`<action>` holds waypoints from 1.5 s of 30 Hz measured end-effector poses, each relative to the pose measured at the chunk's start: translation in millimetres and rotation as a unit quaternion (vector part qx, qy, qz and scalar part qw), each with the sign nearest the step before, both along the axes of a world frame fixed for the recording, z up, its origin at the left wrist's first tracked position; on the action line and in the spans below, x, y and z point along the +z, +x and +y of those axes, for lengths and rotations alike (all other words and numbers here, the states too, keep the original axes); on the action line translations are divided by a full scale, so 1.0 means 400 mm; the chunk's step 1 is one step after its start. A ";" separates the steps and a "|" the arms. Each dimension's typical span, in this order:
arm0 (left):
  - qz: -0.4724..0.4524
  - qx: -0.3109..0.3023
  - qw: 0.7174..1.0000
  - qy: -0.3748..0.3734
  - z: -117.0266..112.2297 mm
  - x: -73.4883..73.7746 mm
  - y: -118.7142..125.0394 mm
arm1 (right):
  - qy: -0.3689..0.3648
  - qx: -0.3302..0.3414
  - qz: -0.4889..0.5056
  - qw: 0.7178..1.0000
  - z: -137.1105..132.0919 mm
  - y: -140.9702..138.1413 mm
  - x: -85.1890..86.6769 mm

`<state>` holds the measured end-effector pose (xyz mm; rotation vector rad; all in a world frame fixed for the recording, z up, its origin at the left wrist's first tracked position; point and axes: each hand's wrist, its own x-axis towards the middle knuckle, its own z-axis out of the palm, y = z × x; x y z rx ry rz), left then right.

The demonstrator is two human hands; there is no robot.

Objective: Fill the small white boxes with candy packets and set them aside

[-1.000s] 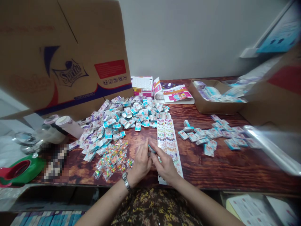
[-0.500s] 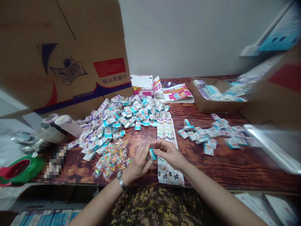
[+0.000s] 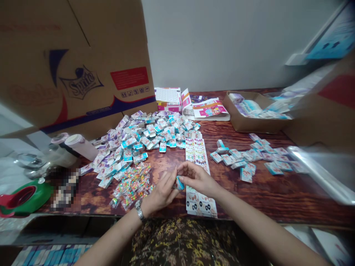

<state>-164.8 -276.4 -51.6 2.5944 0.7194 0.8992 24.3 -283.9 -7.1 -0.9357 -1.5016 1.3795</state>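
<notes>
Cloth with yellow flowers is at the bottom middle of the frame. Two hands meet a bit above it. The left hand, with a watch on its wrist, has its thumb and fingers closed on a small blue and white box. The right hand is partly curled, and its thumb touches the box; I cannot tell if it grips too. The box is between the two hands, just below the middle of the frame.

Long sheets with little round pictures lie on the bench, partly hidden by the right hand. Left of the hands are clear bags full of bright bits. Behind the bags, a big pile of small boxes spreads out. A smaller bunch lies at the right.

Farther back, pink papers lie near the middle, and an open tray holds packs at the right. A big brown carton fills the upper left, and behind it all is a gray wall.
</notes>
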 end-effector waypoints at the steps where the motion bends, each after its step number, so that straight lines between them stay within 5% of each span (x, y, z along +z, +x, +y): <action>1: -0.001 -0.007 1.000 0.001 0.002 0.001 -0.001 | 0.004 0.006 -0.006 1.000 0.001 0.000 0.001; 8: 0.003 -0.010 1.000 -0.005 0.005 -0.007 0.003 | 0.036 0.025 -0.056 0.997 0.008 -0.012 0.009; 14: 0.044 0.068 0.996 -0.021 -0.005 -0.029 0.025 | 0.073 -0.039 -0.134 0.988 0.003 -0.024 -0.013; 18: 0.068 0.053 0.995 -0.043 -0.006 -0.036 0.017 | 0.025 -0.046 -0.113 0.992 0.004 -0.015 -0.043; 27: 0.027 -0.028 0.978 -0.207 -0.006 0.045 -0.004 | -0.131 -0.031 -0.002 0.991 0.008 -0.002 -0.061; 32: -0.040 0.010 0.941 -0.335 -0.002 0.068 0.006 | -0.139 -0.029 -0.005 0.990 0.003 -0.010 -0.075; 38: -0.093 0.048 0.910 -0.400 0.005 0.045 0.003 | -0.088 -0.038 -0.029 0.995 -0.014 -0.017 -0.062; 45: -0.231 0.083 0.861 -0.446 -0.004 0.020 0.023 | 0.095 -0.146 -0.203 0.963 -0.062 -0.040 -0.055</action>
